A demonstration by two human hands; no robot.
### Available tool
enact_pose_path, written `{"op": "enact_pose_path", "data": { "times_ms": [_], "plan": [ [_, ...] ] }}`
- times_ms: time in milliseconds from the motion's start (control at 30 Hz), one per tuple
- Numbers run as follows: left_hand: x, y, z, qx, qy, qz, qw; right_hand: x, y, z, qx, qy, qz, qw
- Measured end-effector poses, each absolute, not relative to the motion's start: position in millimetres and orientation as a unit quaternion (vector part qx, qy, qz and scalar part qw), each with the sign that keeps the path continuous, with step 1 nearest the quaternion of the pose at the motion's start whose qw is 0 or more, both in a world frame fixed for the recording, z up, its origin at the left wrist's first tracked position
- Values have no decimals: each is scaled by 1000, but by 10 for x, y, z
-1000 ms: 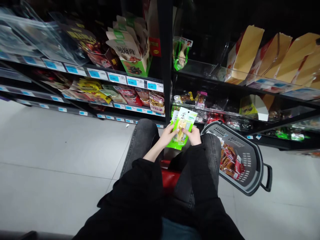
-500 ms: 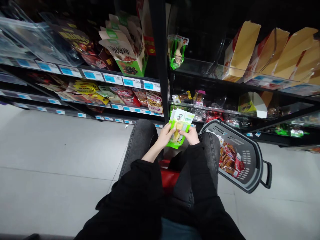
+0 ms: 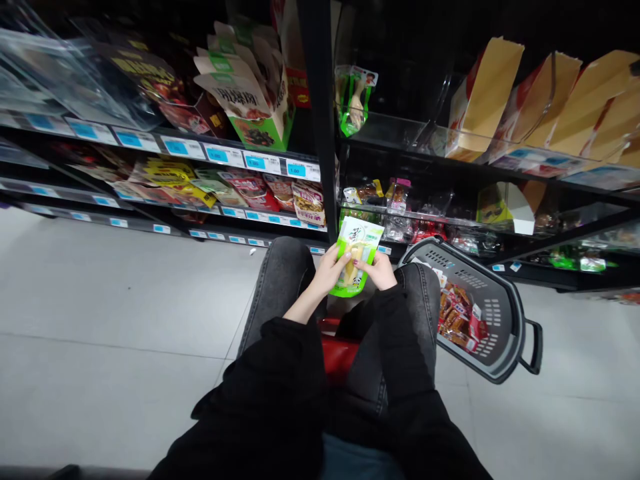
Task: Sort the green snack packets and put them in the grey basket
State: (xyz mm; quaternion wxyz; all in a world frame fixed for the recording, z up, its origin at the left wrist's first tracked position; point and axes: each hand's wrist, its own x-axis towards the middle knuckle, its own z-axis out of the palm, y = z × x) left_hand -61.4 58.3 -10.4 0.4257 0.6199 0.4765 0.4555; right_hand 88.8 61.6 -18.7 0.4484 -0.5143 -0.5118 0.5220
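Between my knees, both hands hold a green and white snack packet (image 3: 361, 243), with pale yellow food showing through its window. My left hand (image 3: 328, 270) grips its left side, thumb across the front. My right hand (image 3: 379, 270) pinches the right side, thumb also on the front. The fingers behind the packet are hidden. To the right of my knee, a grey shopping basket (image 3: 500, 283) rests on the floor. Inside it lie several red and brown snack packets (image 3: 456, 313).
Dark shelves with price labels (image 3: 223, 155) run across the front. A green open carton (image 3: 260, 133), tan boxes (image 3: 490, 100) and bagged snacks (image 3: 253, 190) stand on them. A hanging green packet (image 3: 354, 110) is on the right shelf. Below me is a red seat (image 3: 339, 360).
A second packet edge visible behind the front one earlier no longer shows; the packets now look lined up as one. Both hands stay in nearly the same place.
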Motion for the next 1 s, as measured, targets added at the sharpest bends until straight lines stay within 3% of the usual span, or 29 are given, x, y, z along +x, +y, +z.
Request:
{"op": "enact_pose_path", "data": {
  "times_ms": [633, 833, 1000],
  "plan": [
    [-624, 594, -145, 594, 473, 477, 443, 876, 572, -73, -486, -540, 555, 405],
    [-605, 604, -161, 588, 461, 482, 458, 892, 607, -207, -542, -449, 487, 518],
    [-604, 616, -188, 582, 475, 487, 446, 910, 645, -274, -544, -413, 501, 531]
  ]
}}
